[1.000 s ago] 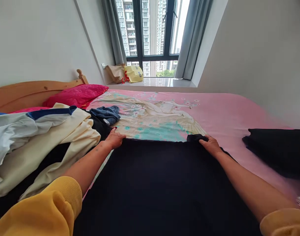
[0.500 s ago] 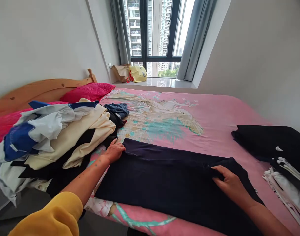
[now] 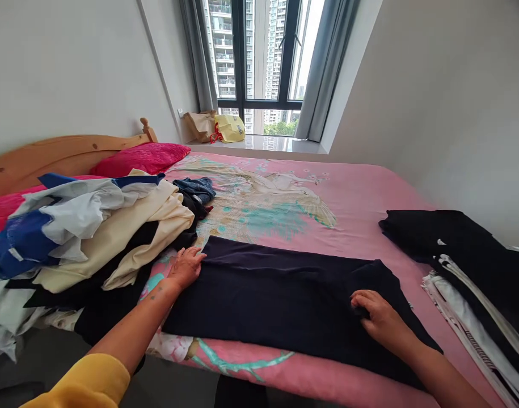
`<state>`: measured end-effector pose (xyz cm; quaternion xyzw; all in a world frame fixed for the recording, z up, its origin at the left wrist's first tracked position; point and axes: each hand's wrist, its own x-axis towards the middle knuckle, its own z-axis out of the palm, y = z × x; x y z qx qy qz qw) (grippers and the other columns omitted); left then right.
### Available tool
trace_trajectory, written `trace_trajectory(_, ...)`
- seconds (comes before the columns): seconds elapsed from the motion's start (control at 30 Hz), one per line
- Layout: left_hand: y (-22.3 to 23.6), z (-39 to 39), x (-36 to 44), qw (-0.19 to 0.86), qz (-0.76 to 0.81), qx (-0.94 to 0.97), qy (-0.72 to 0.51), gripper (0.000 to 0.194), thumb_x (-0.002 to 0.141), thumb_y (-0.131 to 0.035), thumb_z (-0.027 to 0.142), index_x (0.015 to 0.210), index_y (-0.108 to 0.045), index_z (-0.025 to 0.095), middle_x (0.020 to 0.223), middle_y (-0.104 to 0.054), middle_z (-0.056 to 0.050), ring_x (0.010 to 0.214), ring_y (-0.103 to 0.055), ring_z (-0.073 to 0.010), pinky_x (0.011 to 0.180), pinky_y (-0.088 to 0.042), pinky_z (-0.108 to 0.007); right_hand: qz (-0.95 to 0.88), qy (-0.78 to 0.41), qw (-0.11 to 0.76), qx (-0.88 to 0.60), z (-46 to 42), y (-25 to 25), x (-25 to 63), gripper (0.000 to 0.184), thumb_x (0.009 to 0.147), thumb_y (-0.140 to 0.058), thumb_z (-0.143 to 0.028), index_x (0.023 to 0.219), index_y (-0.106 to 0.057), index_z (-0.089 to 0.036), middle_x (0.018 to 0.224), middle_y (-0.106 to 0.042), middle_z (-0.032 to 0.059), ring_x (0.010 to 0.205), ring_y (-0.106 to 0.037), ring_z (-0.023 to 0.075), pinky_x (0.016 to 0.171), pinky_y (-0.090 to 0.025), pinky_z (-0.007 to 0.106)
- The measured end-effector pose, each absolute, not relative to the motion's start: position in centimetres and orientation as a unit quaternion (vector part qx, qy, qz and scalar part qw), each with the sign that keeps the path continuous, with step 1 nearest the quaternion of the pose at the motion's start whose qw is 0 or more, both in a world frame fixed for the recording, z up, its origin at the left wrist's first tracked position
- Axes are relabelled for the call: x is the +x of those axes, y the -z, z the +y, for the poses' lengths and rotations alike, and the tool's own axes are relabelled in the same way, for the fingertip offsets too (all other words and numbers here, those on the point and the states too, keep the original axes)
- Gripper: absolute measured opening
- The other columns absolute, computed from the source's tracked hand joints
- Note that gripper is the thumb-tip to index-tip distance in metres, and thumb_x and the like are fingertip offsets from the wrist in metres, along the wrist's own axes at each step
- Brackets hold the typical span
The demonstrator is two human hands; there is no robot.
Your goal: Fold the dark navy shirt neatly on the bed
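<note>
A dark navy garment [image 3: 259, 306], folded into a long flat shape, lies along the near edge of the bed. My left hand [image 3: 186, 266] rests at its left end, palm down, with the fingers stretched toward the cloth. Over the right part of the garment, my right hand [image 3: 376, 314] has its fingers curled, with a bit of dark cloth between thumb and fingers. Slight creases run across the upper part of the garment. Whether the garment is trousers or a top I cannot tell.
Left of the garment is a loose heap of clothes [image 3: 110, 226], with jeans [image 3: 197, 190] behind. Folded clothes [image 3: 450, 232] are stacked at the right. A pink pillow [image 3: 142, 158] leans by the wooden headboard [image 3: 72, 150]. Bags [image 3: 229, 128] stand on the windowsill [image 3: 280, 144].
The crease along the garment's upper part looks flatter. My right hand has drawn slightly nearer and left, and my left hand lies flatter at the edge. The view has turned a little right.
</note>
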<state>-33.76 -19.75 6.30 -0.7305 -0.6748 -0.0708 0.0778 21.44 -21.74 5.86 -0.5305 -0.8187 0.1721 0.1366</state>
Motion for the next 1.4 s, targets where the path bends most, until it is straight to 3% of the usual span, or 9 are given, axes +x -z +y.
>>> trace_trajectory(0.13,-6.5,-19.5,-27.6,0.047,-0.588,-0.796,0.135,0.036,0.078,-0.048,0.016,0.111,-0.063,0.022,0.125,-0.059,-0.008,0.122,-0.049,-0.0245,0.106,-0.034,-0.045,-0.803,-0.152,0.105,-0.567,-22.4,-7.2,20.0,0.047,0.065,-0.054,-0.026,0.112,-0.054,-0.022,0.122,-0.056,0.0085,0.118,-0.047,0.0266,0.103,-0.031,0.043)
trace_trajectory(0.23,-6.2,-19.6,-20.9,-0.009,-0.523,-0.838,0.157,0.035,0.081,-0.048,0.018,0.113,-0.061,0.022,0.123,-0.061,-0.006,0.120,-0.050,-0.0224,0.106,-0.035,-0.043,-0.767,-0.150,0.114,-0.614,-21.9,-7.1,18.8,0.067,0.070,-0.059,-0.041,0.130,-0.042,-0.019,0.122,-0.056,0.0115,0.112,-0.051,0.0280,0.095,-0.037,0.042)
trace_trajectory(0.37,-5.2,-19.4,-12.4,-0.063,-0.475,-0.860,0.174,0.036,0.081,-0.049,0.016,0.115,-0.059,0.023,0.124,-0.060,-0.006,0.120,-0.050,-0.0220,0.105,-0.036,-0.042,-0.747,-0.144,0.165,-0.628,-20.6,-7.0,18.0,0.021,0.079,-0.047,-0.029,0.092,-0.060,-0.020,0.087,-0.064,0.0044,0.086,-0.058,0.0212,0.078,-0.043,0.034)
trace_trajectory(0.5,-4.5,-18.8,-7.0,-0.068,-0.485,-0.853,0.182,0.048,0.077,-0.054,0.016,0.125,-0.052,0.024,0.128,-0.055,-0.008,0.121,-0.046,-0.0247,0.103,-0.034,-0.044,-0.746,-0.115,0.279,-0.594,-20.7,-8.7,17.7,0.010,0.079,-0.045,-0.021,0.077,-0.055,-0.021,0.081,-0.060,0.0022,0.082,-0.055,0.0178,0.078,-0.041,0.030)
trace_trajectory(0.73,-4.3,-17.1,-2.5,-0.062,-0.537,-0.820,0.189,0.041,0.076,-0.055,0.016,0.116,-0.056,0.025,0.113,-0.058,-0.009,0.106,-0.050,-0.0267,0.092,-0.036,-0.045,-0.726,-0.136,0.224,-0.635,-21.3,-8.6,17.1,0.029,0.079,-0.054,-0.036,0.104,-0.053,-0.021,0.102,-0.061,0.0074,0.097,-0.056,0.0230,0.080,-0.042,0.032)
trace_trajectory(0.9,-5.4,-16.6,-1.0,-0.059,-0.544,-0.812,0.203,0.023,0.076,-0.051,0.013,0.096,-0.059,0.023,0.102,-0.060,-0.008,0.098,-0.052,-0.0248,0.087,-0.037,-0.042,-0.726,-0.134,0.225,-0.636,-20.7,-8.4,16.9,0.007,0.082,-0.048,-0.026,0.081,-0.053,-0.021,0.082,-0.062,0.0026,0.080,-0.057,0.0179,0.071,-0.040,0.027)
trace_trajectory(1.0,-5.9,-17.7,-0.9,-0.065,-0.533,-0.818,0.204,0.022,0.078,-0.051,0.015,0.097,-0.057,0.022,0.099,-0.061,-0.006,0.095,-0.053,-0.0223,0.085,-0.040,-0.038,-0.743,-0.139,0.261,-0.600,-21.7,-9.5,16.9,0.006,0.082,-0.046,-0.024,0.079,-0.051,-0.022,0.077,-0.060,0.0005,0.074,-0.056,0.0152,0.066,-0.038,0.025)
trace_trajectory(1.2,-5.7,-21.4,-3.2,-0.152,-0.412,-0.869,0.230,0.024,0.080,-0.054,0.020,0.103,-0.059,0.025,0.107,-0.063,-0.005,0.101,-0.056,-0.0193,0.091,-0.043,-0.035,-0.794,-0.195,0.145,-0.557,-23.6,-10.2,17.9,0.018,0.084,-0.051,-0.034,0.072,-0.057,-0.022,0.071,-0.063,0.0006,0.064,-0.056,0.0149,0.058,-0.032,0.026)
trace_trajectory(1.4,-5.4,-19.9,-9.4,-0.064,-0.554,-0.786,0.267,0.022,0.086,-0.048,0.024,0.102,-0.062,0.024,0.108,-0.064,-0.007,0.105,-0.056,-0.0211,0.096,-0.041,-0.040,-0.761,-0.196,0.249,-0.566,-20.7,-10.7,16.9,0.027,0.090,-0.037,-0.036,0.085,-0.060,-0.022,0.086,-0.065,0.0028,0.080,-0.059,0.0175,0.069,-0.042,0.028)
